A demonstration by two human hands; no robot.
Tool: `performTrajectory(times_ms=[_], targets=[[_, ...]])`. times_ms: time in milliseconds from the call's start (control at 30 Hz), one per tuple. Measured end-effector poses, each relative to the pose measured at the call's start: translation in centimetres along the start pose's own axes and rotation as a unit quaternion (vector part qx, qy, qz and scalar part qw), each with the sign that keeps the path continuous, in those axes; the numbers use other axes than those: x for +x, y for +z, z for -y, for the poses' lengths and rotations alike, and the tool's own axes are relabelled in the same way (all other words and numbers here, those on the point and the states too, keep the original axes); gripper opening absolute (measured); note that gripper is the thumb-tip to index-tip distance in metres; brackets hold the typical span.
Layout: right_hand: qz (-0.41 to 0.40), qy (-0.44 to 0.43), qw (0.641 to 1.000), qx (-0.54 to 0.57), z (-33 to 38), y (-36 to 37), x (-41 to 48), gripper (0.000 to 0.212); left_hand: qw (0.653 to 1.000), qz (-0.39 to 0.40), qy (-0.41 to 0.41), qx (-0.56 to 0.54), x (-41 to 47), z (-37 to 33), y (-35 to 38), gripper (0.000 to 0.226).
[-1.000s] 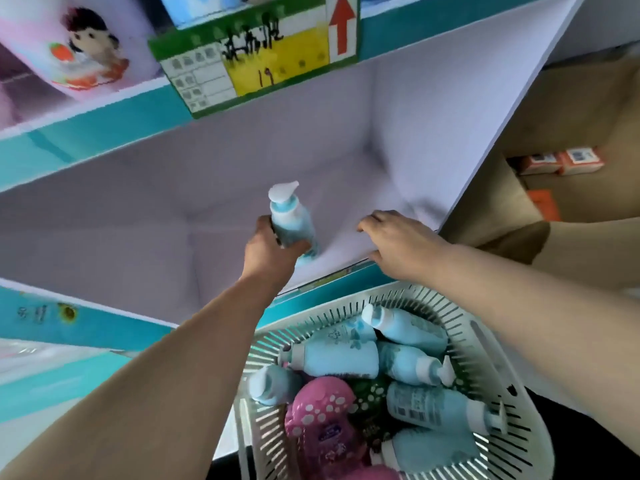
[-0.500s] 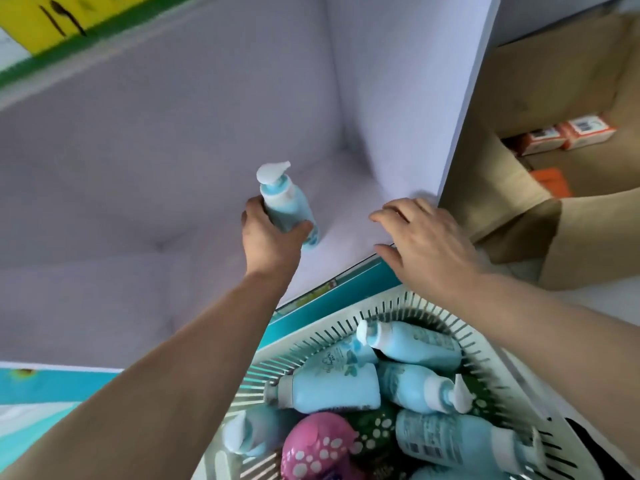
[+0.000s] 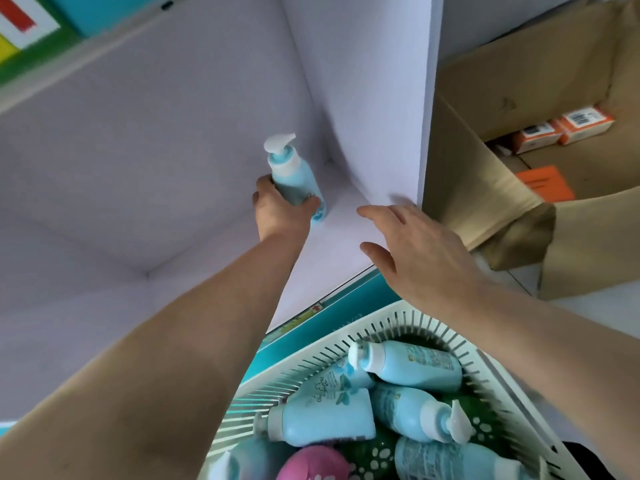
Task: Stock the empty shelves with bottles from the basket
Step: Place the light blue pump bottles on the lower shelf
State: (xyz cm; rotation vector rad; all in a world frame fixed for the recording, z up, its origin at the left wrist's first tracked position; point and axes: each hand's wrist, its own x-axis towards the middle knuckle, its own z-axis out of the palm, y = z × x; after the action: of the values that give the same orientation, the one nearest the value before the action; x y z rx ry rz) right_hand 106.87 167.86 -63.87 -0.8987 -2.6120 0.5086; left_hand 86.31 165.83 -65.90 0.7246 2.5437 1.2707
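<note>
Empty lilac shelf [image 3: 346, 244], basket [image 3: 408, 327] of bottles below.
Your left hand [image 3: 280, 209] grips an upright blue pump bottle [image 3: 294, 174] near the back corner, seemingly to stand it there; your right hand [image 3: 419, 251] hovers released.

Seeing one pale lilac shelf [image 3: 341, 237] with teal front lip, carrying a single blue pump bottle [image 3: 294, 174] standing toward its back right corner.

Pump bottle [image 3: 294, 178] on shelf [image 3: 341, 239], near right rear corner. Basket [image 3: 363, 329] below shelf front edge, bottles [image 3: 412, 367] lying inside. Cardboard box [image 3: 519, 81] right of shelf side wall.
</note>
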Motion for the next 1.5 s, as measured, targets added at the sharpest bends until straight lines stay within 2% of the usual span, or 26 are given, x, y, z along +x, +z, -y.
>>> performTrajectory(times_ms=[167, 333, 500, 667, 867, 1133, 1233, 1400, 1500], targets=[[0.024, -0.006, 0.999, 0.032, -0.3, -0.2, 0.4, 0.046, 0.999, -0.013, -0.034, -0.035, 1.6, -1.0, 1.7, 0.058], [0.009, -0.018, 0.999, 0.042, -0.6, -0.3, 0.4, 0.049, 0.996, -0.007, -0.048, -0.072, 3.6, -1.6, 3.1, 0.054], [0.016, -0.040, 0.998, 0.052, -0.8, -0.2, 0.3, 0.052, 0.993, -0.039, -0.067, -0.087, 4.6, -2.0, 4.1, 0.052], [0.044, -0.058, 0.996, 0.055, -1.3, 0.4, 0.0, 0.048, 0.990, -0.042, -0.080, -0.112, 4.9, -2.2, 4.7, 0.052], [0.083, -0.068, 0.994, 0.029, -1.6, 0.9, -0.9, 0.040, 0.991, -0.010, -0.053, -0.119, 2.9, -3.0, 2.7, 0.049], [0.094, -0.106, 0.990, -0.007, -0.2, -1.3, -4.2, 0.035, 0.992, 0.099, 0.055, -0.064, -9.9, -1.9, -5.9, 0.030], [0.104, -0.113, 0.988, -0.028, 0.3, -3.3, -4.9, 0.031, 0.985, 0.149, 0.090, -0.006, -14.7, -1.1, -7.4, 0.029], [0.130, -0.086, 0.987, -0.022, -0.1, -2.8, -6.2, 0.027, 0.955, 0.246, 0.115, 0.116, -18.8, 0.3, -6.5, 0.021], [0.159, -0.067, 0.985, -0.016, -1.1, -1.9, -6.3, 0.026, 0.916, 0.288, 0.073, 0.267, -19.1, 1.7, -5.3, 0.021]])
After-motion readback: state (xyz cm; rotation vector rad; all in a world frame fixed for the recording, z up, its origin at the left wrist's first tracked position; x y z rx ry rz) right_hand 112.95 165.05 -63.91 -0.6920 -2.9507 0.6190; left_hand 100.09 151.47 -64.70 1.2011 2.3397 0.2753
